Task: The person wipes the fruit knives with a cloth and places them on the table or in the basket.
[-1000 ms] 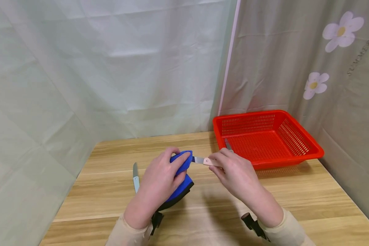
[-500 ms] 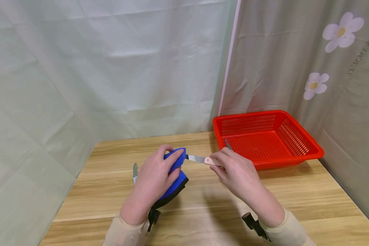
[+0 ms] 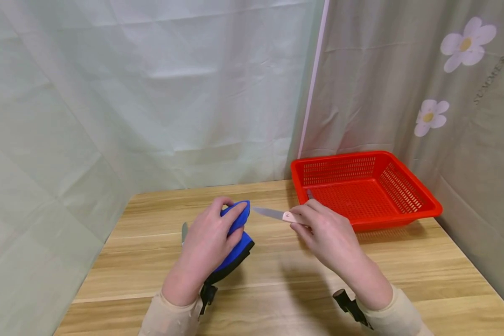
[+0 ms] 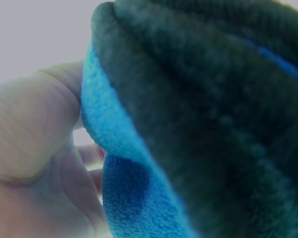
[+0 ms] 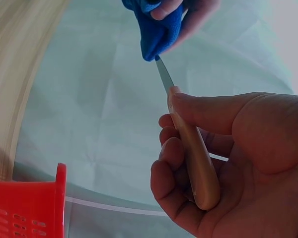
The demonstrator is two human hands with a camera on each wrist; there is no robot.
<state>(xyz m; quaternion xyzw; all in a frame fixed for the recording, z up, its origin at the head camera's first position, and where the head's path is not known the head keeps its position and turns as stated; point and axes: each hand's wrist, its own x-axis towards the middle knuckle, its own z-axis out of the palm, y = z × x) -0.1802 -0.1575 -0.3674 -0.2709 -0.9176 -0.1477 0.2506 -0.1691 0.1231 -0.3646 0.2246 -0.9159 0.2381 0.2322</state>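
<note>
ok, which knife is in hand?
The pink-handled knife, gripped in the right hand; the second knife lies on the table, the third knife in the basket.

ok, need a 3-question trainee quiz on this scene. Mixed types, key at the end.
1. True or false: the left hand holds the blue cloth.
2. Multiple choice: of the knife's blade and handle, what does the right hand grip?
A) the blade alone
B) both
C) the handle alone
3. Fill the gap: in the head view, the red basket stands at the table's far ____ corner.

Key:
1. True
2. C
3. right
</note>
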